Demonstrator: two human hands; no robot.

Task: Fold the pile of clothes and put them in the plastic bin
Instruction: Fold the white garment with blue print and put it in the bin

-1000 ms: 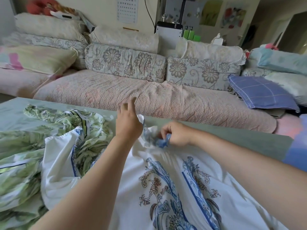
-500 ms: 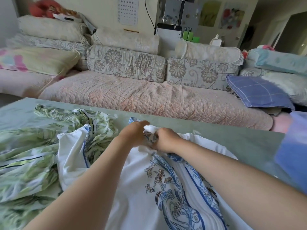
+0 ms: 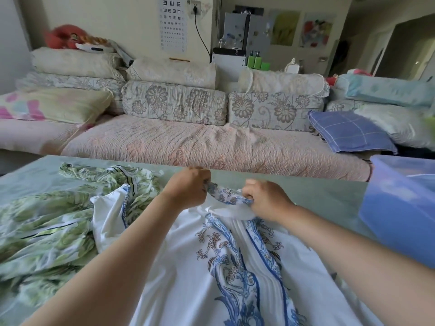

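Note:
A white garment with a blue floral print [image 3: 235, 267] lies spread on the green table [image 3: 324, 196] in front of me. My left hand [image 3: 188, 188] and my right hand [image 3: 266, 200] each pinch its far edge, a short strip of printed cloth stretched between them. A crumpled green leaf-print garment [image 3: 47, 222] lies to the left, partly under the white one. The blue plastic bin [image 3: 400, 208] stands at the table's right side.
Beyond the table's far edge runs a long sofa [image 3: 200, 147] with floral cushions and a blue checked pillow [image 3: 348, 132]. More pillows are stacked at the left and right. A cabinet and an eye chart are on the back wall.
My hands, close together on the bunched edge, have drawn apart, pulling the cloth taut between them. The view has tilted up and the blue bin has come into sight at the right.

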